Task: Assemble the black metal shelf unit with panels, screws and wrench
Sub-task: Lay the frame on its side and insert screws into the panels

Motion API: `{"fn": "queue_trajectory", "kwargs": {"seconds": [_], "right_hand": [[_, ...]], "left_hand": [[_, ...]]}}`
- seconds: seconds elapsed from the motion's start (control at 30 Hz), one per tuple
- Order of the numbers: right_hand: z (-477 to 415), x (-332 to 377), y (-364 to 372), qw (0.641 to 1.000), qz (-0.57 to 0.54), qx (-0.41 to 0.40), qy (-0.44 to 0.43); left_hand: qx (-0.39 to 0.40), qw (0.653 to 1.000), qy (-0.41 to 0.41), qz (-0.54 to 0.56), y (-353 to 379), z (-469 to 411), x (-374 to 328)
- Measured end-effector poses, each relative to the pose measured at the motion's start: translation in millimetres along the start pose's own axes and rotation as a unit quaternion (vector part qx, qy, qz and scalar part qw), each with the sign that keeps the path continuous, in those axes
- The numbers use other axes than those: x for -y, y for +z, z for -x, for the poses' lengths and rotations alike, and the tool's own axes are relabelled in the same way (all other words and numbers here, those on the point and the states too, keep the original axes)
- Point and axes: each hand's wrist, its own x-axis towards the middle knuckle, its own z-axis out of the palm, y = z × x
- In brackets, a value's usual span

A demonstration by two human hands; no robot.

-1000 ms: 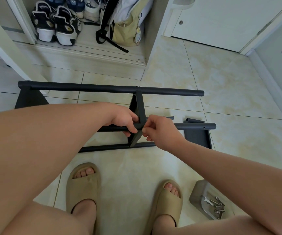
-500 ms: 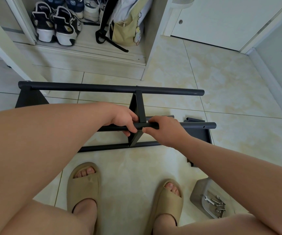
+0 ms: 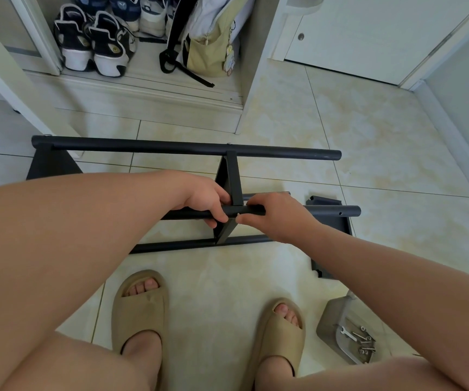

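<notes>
Left grip [image 3: 208,201] is closed round the near tube [image 3: 332,211], just left of where the mid panel [image 3: 232,179] meets it. Right grip [image 3: 272,215] curls over the same tube just right of that joint. Its thumb tip and forefinger meet at a small pale speck there, perhaps a screw, though it is too small to tell. The shelf frame lies on its side on the floor [image 3: 368,150], with the panel standing between the far tube [image 3: 171,146] and the near one. Both tubes' right ends are free.

Risks, as I judge them: the tube is round, so it can turn in the grips and carry its hole off the panel's hole. A screw forced in then would go crooked or drop to the tiles. Fingers sit right at the panel's edge and could get nipped if the tube shifts. The wrench [image 3: 346,333] and spare screws [image 3: 364,345] lie in a tray [image 3: 332,320] by the right foot, well apart from the joint. Reaching for them means freeing one grip, and the half-fastened frame could sag or rack.
</notes>
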Motion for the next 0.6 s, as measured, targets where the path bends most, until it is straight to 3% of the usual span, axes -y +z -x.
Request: {"fn": "queue_trajectory", "kwargs": {"seconds": [0.3, 0.5, 0.6], "right_hand": [[1.5, 1.1, 3.9, 0.998, 0.051, -0.028, -0.031], [3.4, 3.1, 16.9, 0.96, 0.128, -0.164, -0.189], [3.2, 8.5, 20.3, 0.955, 0.114, -0.159, -0.223]], "left_hand": [[-0.008, 1.0, 0.005, -0.014, 2.7, 3.3, -1.6], [-0.018, 1.0, 0.005, -0.021, 2.0, -0.1, -0.7], [-0.018, 1.0, 0.001, -0.025, 2.1, -2.0, 1.3]]}}
